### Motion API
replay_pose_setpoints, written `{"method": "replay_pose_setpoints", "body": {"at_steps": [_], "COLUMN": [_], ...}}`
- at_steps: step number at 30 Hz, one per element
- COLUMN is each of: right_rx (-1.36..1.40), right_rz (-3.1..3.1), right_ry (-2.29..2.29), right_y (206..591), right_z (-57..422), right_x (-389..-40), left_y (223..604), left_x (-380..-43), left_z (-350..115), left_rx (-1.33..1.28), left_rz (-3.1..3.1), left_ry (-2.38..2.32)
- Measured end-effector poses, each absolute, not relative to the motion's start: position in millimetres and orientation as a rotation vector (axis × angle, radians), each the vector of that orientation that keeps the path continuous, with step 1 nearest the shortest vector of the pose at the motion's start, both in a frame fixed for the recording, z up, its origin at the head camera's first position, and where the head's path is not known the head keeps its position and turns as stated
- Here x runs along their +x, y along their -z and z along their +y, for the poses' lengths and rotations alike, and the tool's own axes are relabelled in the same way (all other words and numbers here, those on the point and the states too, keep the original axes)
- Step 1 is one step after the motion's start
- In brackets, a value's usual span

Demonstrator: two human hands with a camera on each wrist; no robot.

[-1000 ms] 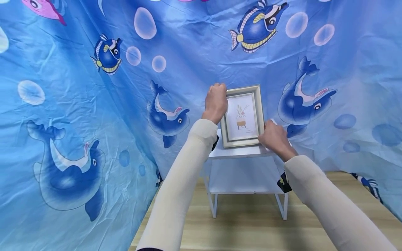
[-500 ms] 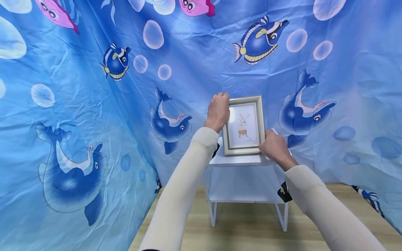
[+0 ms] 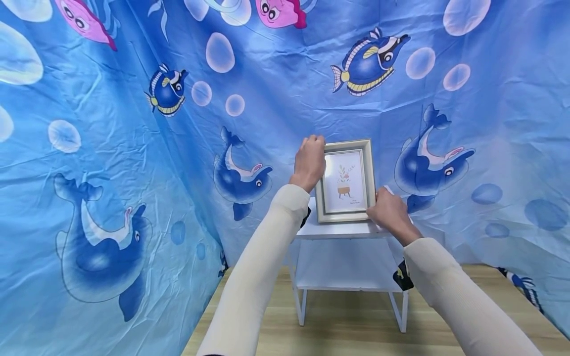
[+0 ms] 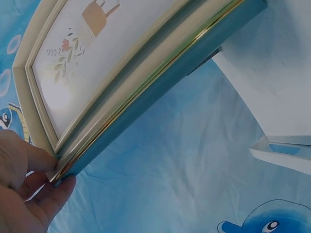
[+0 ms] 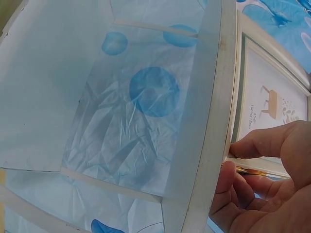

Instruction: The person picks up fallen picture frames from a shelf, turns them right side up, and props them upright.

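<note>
A cream picture frame [image 3: 346, 181] with a potted-plant print stands upright, tilted slightly, over the top of a white side table [image 3: 345, 230]. My left hand [image 3: 309, 160] pinches its upper left corner; in the left wrist view the thumb lies on the front and fingers [image 4: 58, 196] are at the gold-trimmed, teal side edge. At the lower right corner my right hand [image 3: 389, 210] pinches the frame between thumb and curled fingers, close to the tabletop edge [image 5: 209, 145]. The back of the picture frame is hidden.
The side table has a lower shelf [image 3: 345, 267] and thin white legs [image 3: 300, 306] on a wood-look floor [image 3: 347, 341]. Blue curtains [image 3: 285, 99] printed with dolphins and fish hang behind the table and along the left side.
The head view has tilted upward, so table, picture frame and hands sit lower in it. Both hands keep their grip on the corners of the picture frame.
</note>
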State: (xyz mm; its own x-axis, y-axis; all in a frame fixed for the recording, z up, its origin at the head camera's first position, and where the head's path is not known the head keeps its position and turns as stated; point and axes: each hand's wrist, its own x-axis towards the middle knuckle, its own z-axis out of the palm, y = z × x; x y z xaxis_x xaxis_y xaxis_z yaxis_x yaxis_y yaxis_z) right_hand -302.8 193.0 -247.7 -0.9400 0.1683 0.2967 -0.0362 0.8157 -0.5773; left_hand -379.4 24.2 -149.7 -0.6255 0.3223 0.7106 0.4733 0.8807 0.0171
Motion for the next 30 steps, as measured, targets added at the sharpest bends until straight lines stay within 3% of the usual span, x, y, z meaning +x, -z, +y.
{"method": "replay_pose_setpoints", "body": {"at_steps": [17, 30], "right_rx": [0.007, -0.037], "right_rz": [-2.62, -2.624], "right_ry": [-0.789, -0.847], "right_y": [244, 203], "right_z": [193, 217], "right_x": [-303, -284], "left_y": [148, 148], "left_x": [-384, -379], "left_z": [18, 4], "left_rx": [-0.546, -0.545], "left_rz": [-2.222, -2.024], "left_ry": [0.327, 0.428]}}
